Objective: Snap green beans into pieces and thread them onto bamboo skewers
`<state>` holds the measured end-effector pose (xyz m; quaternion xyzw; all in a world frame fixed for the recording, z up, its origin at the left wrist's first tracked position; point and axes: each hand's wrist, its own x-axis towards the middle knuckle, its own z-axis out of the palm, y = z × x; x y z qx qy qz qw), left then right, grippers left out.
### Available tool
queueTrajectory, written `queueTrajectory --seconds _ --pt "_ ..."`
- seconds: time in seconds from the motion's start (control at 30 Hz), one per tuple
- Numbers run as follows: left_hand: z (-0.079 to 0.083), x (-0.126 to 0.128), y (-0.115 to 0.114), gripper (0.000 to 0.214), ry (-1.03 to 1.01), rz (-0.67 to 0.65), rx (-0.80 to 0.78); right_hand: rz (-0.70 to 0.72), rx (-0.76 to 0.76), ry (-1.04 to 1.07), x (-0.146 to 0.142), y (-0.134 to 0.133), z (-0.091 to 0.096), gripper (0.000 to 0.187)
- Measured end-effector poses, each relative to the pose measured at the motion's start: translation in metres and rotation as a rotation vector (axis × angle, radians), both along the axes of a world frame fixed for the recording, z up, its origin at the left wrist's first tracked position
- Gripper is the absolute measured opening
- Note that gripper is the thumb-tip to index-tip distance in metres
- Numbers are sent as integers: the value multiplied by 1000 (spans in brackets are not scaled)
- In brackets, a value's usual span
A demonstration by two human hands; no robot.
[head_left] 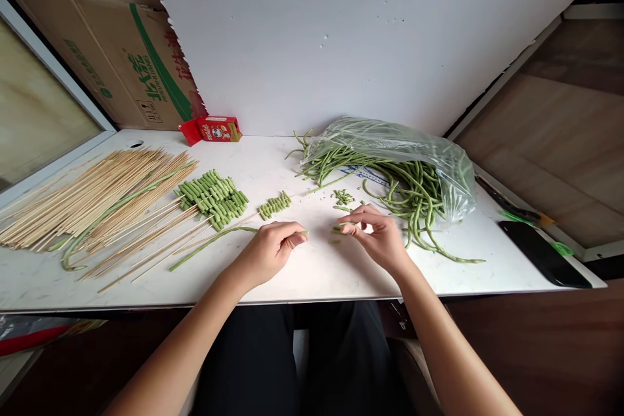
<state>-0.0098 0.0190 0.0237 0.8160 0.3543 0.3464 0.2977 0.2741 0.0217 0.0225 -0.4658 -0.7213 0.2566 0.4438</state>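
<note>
My left hand (270, 248) is closed around a long green bean (210, 249), which trails out to the left over the table; its other end pokes just past my fingertips. Across a small gap, my right hand (379, 238) is pinched, with a short bean piece (336, 229) at its fingertips, slightly blurred. Small bean scraps (343, 196) lie just beyond that hand. Behind my left hand, a skewer threaded with bean pieces (275, 205) rests on the table. Finished-looking rows of skewered bean pieces (214, 198) are stacked to its left.
Many bare bamboo skewers (97, 198) cover the left side, with a long bean across them. At the right, a clear plastic bag (390, 133) spills long beans (422, 192). A black phone (541, 253) lies far right. A red box (221, 129) stands against the white back panel (312, 32).
</note>
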Motion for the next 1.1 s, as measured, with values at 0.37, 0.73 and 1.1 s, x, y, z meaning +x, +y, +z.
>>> queueTrajectory --seconds 0.37,0.73,1.1 --pt "-4 3 0 48 80 -44 -3 -147 105 -415 -1 7 -24 26" --pt "-9 11 -3 59 -77 3 -24 182 23 -132 -35 -22 11 34" --pt "-3 11 -4 16 -44 37 91 145 97 -113 -43 -21 3 8"
